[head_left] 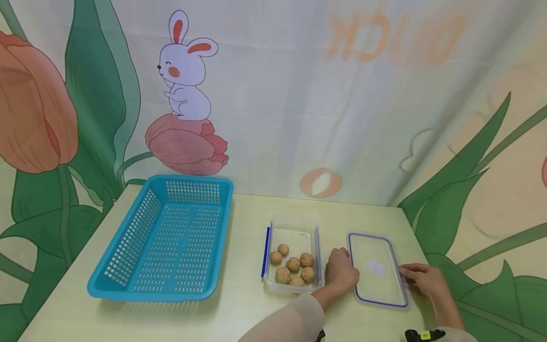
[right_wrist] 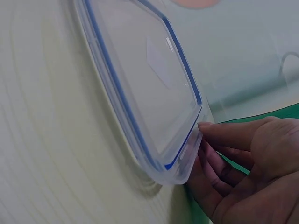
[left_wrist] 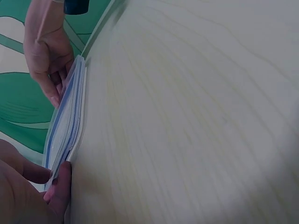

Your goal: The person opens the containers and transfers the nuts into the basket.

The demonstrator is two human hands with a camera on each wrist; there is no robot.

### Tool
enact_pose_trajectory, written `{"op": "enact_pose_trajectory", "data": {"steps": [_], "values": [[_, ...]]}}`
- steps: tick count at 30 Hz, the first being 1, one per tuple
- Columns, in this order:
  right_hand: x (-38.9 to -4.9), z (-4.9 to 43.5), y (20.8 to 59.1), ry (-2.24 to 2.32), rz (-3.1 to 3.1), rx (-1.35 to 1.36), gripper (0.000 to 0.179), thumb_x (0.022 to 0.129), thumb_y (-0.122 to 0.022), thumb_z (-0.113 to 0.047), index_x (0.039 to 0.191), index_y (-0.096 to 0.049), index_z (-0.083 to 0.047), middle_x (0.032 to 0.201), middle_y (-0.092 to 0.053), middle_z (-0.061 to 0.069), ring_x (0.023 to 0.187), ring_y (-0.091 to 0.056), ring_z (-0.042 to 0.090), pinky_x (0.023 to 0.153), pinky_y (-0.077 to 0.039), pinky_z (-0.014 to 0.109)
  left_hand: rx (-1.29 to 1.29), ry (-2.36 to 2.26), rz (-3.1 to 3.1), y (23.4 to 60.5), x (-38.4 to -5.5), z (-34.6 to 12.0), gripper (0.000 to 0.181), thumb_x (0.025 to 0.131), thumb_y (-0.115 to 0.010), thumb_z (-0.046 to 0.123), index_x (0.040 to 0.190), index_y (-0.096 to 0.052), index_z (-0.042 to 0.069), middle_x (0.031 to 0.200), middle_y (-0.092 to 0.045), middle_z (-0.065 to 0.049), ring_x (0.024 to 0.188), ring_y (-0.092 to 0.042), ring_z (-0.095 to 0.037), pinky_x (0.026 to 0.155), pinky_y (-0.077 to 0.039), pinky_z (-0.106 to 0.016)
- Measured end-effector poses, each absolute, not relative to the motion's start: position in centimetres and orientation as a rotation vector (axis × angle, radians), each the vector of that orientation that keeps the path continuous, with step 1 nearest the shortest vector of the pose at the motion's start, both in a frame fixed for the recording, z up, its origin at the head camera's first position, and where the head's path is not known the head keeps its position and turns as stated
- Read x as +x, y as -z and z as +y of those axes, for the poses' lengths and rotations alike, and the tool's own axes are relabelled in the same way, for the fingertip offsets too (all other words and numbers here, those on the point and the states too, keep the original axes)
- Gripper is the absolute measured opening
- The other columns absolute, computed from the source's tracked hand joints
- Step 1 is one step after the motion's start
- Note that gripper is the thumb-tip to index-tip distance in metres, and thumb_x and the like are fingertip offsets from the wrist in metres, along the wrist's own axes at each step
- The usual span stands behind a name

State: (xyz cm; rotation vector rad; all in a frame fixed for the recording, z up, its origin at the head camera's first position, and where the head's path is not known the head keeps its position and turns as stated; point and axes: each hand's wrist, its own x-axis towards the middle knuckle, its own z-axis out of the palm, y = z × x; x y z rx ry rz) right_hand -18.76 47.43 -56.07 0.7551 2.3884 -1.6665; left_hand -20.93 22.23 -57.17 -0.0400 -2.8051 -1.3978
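Observation:
A clear plastic lid [head_left: 382, 289] with a blue seal lies flat over the right part of the table, a small pale label showing at its middle. Along its left edge, my left hand [head_left: 342, 270] pinches the rim between thumb and fingers, as the left wrist view shows. At the opposite edge, the thumb and fingers of my right hand [right_wrist: 261, 163] pinch the lid [right_wrist: 135, 84] near a corner. Just left of my left hand stands an uncovered clear container [head_left: 295, 289] with a blue side clip. Several walnuts [head_left: 293, 264] sit in its near half.
A large blue plastic basket [head_left: 183, 251] with perforated walls and bottom stands on the left of the pale table [head_left: 248, 285]. Behind the table hangs a printed curtain [head_left: 273, 118] with a rabbit and tulips. The table's right edge runs close beside my right hand.

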Motion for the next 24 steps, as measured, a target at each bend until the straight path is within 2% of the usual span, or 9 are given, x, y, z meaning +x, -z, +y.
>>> {"op": "enact_pose_trajectory", "data": {"steps": [7, 14, 18, 21, 24], "values": [[-18.7, 47.0, 56.5, 1.644, 2.449, 0.756, 0.021, 0.099, -0.073, -0.006, 0.114, -0.075, 0.010, 0.088, -0.071, -0.003, 0.077, -0.067, 0.009, 0.068, -0.062, 0.028, -0.038, 1.433, -2.829, 57.6, -21.1, 22.3, 0.030, 0.078, -0.076, 0.002, 0.107, -0.069, 0.006, 0.092, -0.056, -0.002, 0.078, -0.058, -0.019, 0.076, -0.056, -0.033], [-18.5, 46.3, 56.1, 1.621, 2.473, 0.756, 0.031, 0.101, -0.070, -0.008, 0.123, -0.069, 0.014, 0.093, -0.072, 0.000, 0.080, -0.066, 0.007, 0.070, -0.061, 0.027, -0.080, 1.395, -2.847, 56.5, -20.8, 21.8, 0.030, 0.078, -0.077, 0.003, 0.107, -0.067, 0.004, 0.092, -0.054, -0.006, 0.077, -0.056, -0.021, 0.072, -0.055, -0.035], [-18.3, 45.9, 55.8, 1.588, 2.501, 0.751, 0.040, 0.104, -0.068, -0.015, 0.130, -0.064, 0.015, 0.098, -0.072, 0.003, 0.084, -0.065, 0.007, 0.072, -0.061, 0.027, -0.092, 1.434, -2.899, 55.5, -20.6, 21.4, 0.028, 0.083, -0.074, 0.007, 0.109, -0.067, 0.002, 0.095, -0.055, -0.008, 0.082, -0.056, -0.021, 0.076, -0.055, -0.034], [-18.2, 45.8, 55.6, 1.552, 2.526, 0.744, 0.044, 0.106, -0.064, -0.020, 0.133, -0.061, 0.015, 0.099, -0.073, 0.004, 0.085, -0.065, 0.008, 0.072, -0.061, 0.028, -0.111, 1.531, -2.946, 54.6, -20.4, 21.1, 0.033, 0.087, -0.072, 0.014, 0.115, -0.063, 0.000, 0.103, -0.054, -0.012, 0.088, -0.054, -0.022, 0.082, -0.054, -0.034], [-18.2, 45.7, 55.2, 1.525, 2.526, 0.741, 0.047, 0.107, -0.062, -0.024, 0.134, -0.059, 0.015, 0.099, -0.073, 0.007, 0.084, -0.067, 0.011, 0.071, -0.061, 0.029, -0.148, 1.630, -3.020, 53.5, -20.0, 20.7, 0.050, 0.090, -0.072, 0.023, 0.130, -0.058, -0.003, 0.119, -0.055, -0.017, 0.097, -0.058, -0.027, 0.087, -0.054, -0.038]]}}
